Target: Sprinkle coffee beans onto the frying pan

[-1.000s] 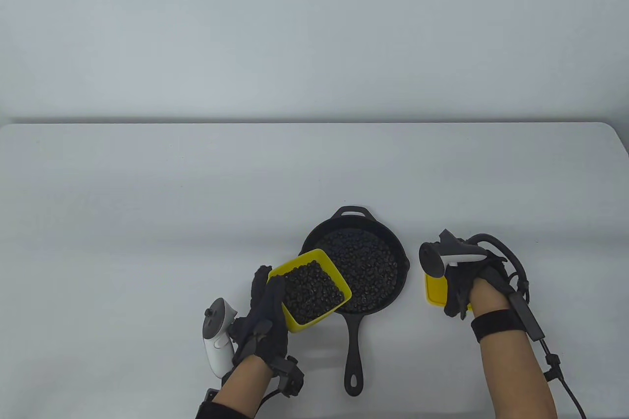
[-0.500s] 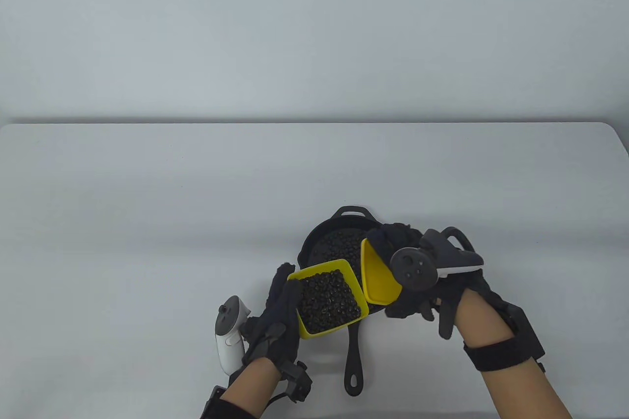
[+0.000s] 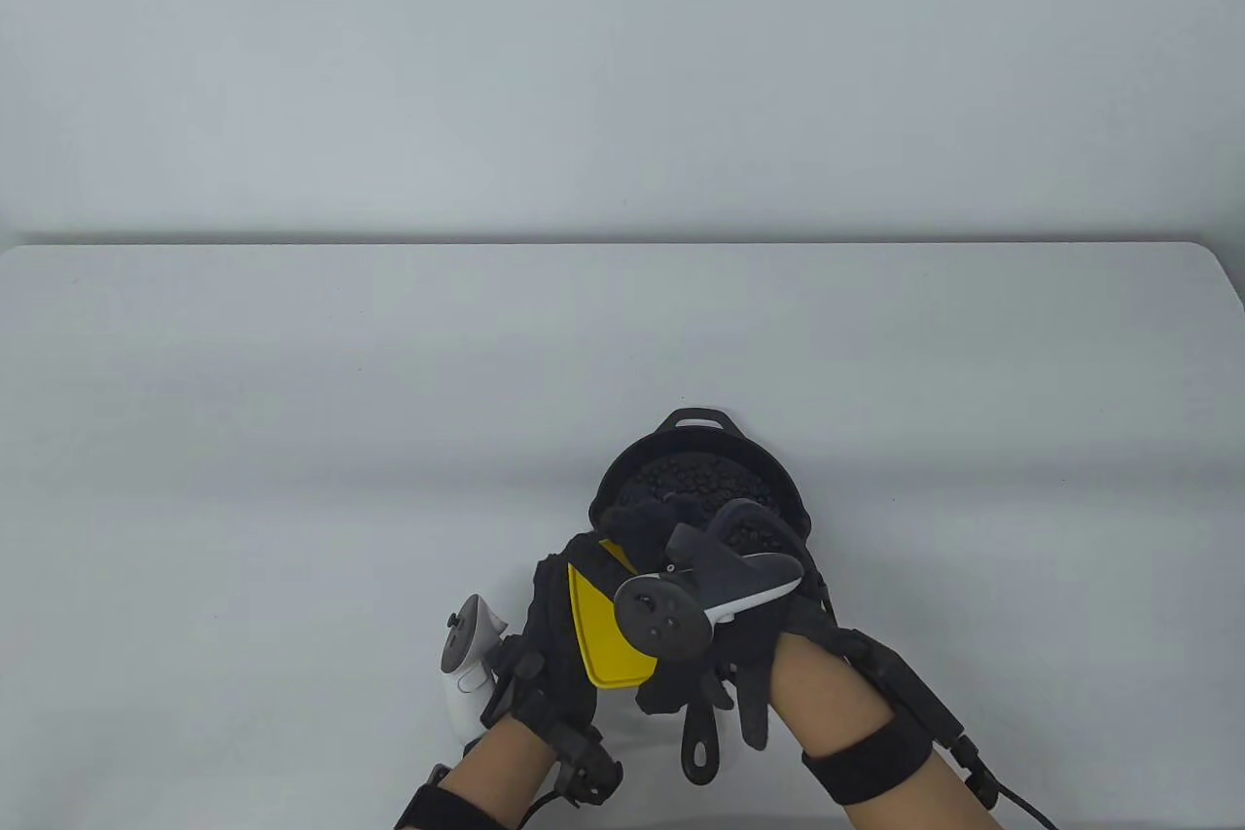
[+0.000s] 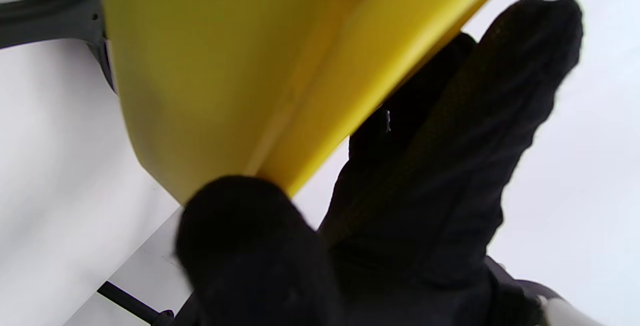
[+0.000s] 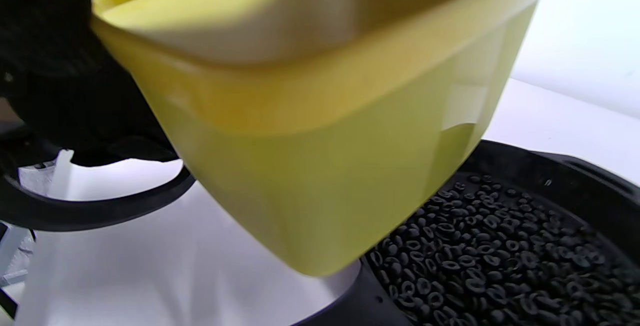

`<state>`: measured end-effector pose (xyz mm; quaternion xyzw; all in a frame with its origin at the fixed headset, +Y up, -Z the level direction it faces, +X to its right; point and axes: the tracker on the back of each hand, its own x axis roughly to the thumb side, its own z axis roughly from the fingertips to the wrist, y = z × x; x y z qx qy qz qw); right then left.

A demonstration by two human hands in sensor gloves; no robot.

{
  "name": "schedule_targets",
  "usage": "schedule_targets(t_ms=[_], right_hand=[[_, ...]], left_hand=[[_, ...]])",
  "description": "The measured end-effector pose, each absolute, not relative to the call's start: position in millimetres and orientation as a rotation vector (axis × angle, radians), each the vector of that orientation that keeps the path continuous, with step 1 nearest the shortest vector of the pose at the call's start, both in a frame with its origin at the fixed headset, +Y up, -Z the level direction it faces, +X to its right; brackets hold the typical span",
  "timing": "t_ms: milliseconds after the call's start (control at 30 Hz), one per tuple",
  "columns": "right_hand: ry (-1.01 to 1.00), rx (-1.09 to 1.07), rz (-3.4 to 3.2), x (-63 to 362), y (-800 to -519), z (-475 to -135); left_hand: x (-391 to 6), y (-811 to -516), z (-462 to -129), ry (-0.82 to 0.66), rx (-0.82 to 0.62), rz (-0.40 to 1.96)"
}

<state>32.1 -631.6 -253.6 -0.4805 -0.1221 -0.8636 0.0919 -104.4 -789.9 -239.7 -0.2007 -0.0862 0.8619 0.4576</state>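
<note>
The square yellow plastic container hangs over the near rim of the round black cast-iron frying pan, which sits on the pale grey counter with its long handle pointing toward the person. The left hand grips the container from its left side and underneath; in the left wrist view a thumb presses one yellow wall while the fingers lie along the other. The right hand is laid over the top, and what looks like a yellow lid sits at the container's mouth; whether that hand grips it or only presses cannot be told. Dark roasted coffee beans already cover the pan floor in a loose layer.

The container looks thin-walled, light and smooth, so it would likely flex and slip if squeezed; holding opposite walls near the stiffer rim seems safest. The beans are hard, dry and free-running, apt to bounce and roll. The pan looks heavy and unlikely to shift
</note>
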Motion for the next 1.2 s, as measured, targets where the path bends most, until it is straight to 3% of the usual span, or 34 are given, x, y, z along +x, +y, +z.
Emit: schedule_targets(t_ms=[100, 167, 333, 400, 533, 667, 733, 767, 800, 867, 967, 1100, 1200], right_hand=[[-0.354, -1.419, -2.639, 33, -627, -257], [-0.337, -1.385, -2.713, 37, -626, -260], [0.128, -1.132, -2.925, 56, -622, -251], [0.198, -0.947, -3.181, 73, -630, -251], [0.004, -0.878, -3.578, 102, -668, -257], [-0.239, -1.161, -4.068, 114, -710, -263], [-0.237, -1.021, -4.254, 117, -734, -266], [-0.38, -1.052, -4.278, 116, -746, -268], [-0.706, -1.251, -4.281, 113, -757, -271], [-0.992, -1.573, -4.236, 110, -765, -271], [-0.7, -1.446, -4.27, 113, -757, -269], [-0.243, -1.253, -4.276, 121, -743, -264], [-0.13, -1.066, -4.319, 126, -746, -262]], left_hand=[[-109, -785, -247, -0.288, -0.52, 2.121], [-116, -778, -248, -0.201, -0.533, 2.097], [-127, -781, -245, -0.106, -0.455, 2.182], [-131, -781, -245, -0.125, -0.421, 2.214], [-133, -778, -249, -0.204, -0.402, 2.208], [-127, -782, -251, -0.236, -0.421, 2.196], [-128, -784, -252, -0.245, -0.407, 2.198], [-127, -783, -253, -0.28, -0.415, 2.2], [-131, -785, -253, -0.247, -0.412, 2.128], [-134, -786, -255, -0.264, -0.411, 2.087], [-132, -781, -257, -0.305, -0.422, 2.107], [-126, -776, -254, -0.344, -0.441, 1.859], [-117, -774, -251, -0.391, -0.46, 1.7]])
